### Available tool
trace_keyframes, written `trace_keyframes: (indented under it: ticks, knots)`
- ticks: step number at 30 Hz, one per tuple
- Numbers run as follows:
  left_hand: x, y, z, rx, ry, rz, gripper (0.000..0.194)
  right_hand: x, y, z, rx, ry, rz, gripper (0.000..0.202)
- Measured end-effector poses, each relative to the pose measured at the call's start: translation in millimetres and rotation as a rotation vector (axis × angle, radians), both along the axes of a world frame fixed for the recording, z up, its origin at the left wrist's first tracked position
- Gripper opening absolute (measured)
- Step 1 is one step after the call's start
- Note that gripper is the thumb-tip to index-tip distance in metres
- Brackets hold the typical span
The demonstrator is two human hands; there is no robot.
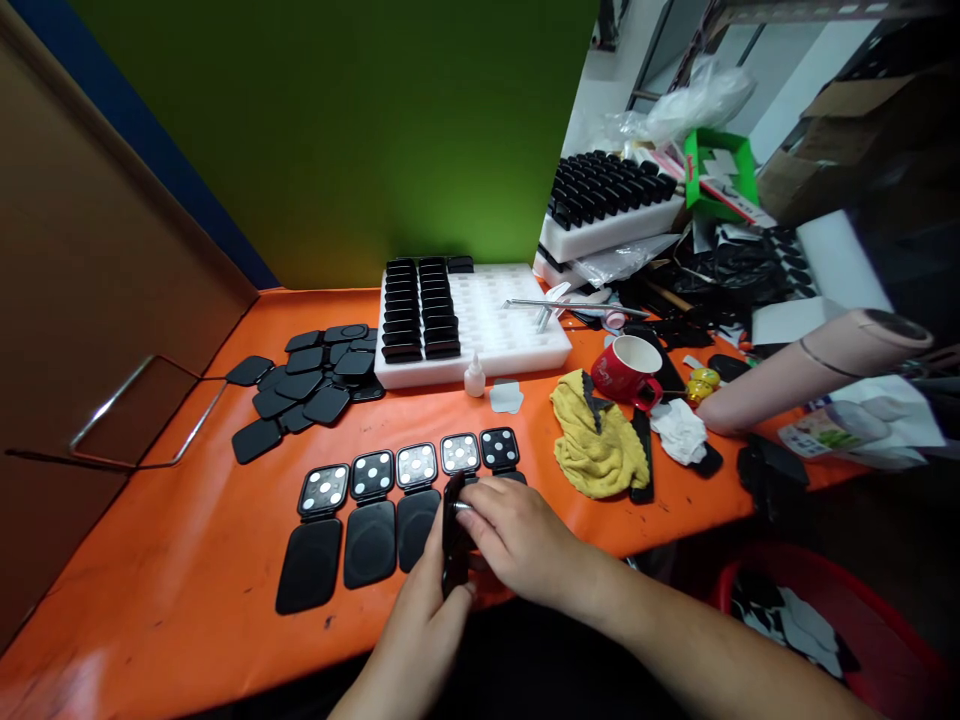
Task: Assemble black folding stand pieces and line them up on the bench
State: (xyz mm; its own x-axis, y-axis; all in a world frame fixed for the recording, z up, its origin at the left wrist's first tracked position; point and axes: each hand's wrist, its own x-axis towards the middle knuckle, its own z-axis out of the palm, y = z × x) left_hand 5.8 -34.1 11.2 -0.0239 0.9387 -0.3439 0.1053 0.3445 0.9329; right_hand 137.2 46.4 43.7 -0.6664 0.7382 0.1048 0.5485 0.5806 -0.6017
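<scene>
Near the table's front edge, my left hand (pixel 429 605) is closed round a thin black folding case (pixel 452 555), held on edge. My right hand (pixel 525 535) presses at its upper part, fingers pinched on a small silvery piece (pixel 463 507) too small to name. Just beyond lies a row of opened black cases, several of them, each with a dotted square half and a plain dark half (pixel 308 566). White round dots show on the square half (pixel 324 490). My hands partly cover the cases at the right end of the row.
A white foam tray (pixel 510 345) holds upright black cases; metal tweezers (pixel 577 306) lie across it. Loose black plates (pixel 300 387) are piled at left. A small white bottle (pixel 474 378), yellow cloth (pixel 600 445), red mug (pixel 626 368) and pink tumbler (pixel 810 370) stand around.
</scene>
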Motion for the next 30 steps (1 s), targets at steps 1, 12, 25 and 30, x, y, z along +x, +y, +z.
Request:
trace_keyframes:
  ticks: [1,12,25,30]
  knots:
    - [0.3,0.4,1.0,-0.006,-0.003,-0.001,0.068,0.1,-0.1,0.7,-0.005,-0.001,-0.002,0.017]
    - [-6.1,5.1,32.0,-0.420,-0.551,0.094,0.068,4.6,3.1,3.0,-0.311,0.251,-0.020,0.019]
    - [4.0,2.6,-0.4,0.110,0.278,-0.060,0.065,-0.7,-18.2,14.3,0.048,-0.197,0.021,0.020]
    - [4.5,-0.2,4.8,0.128,0.293,-0.113,0.058,0.7,-19.0,8.7,0.020,-0.139,0.038,0.022]
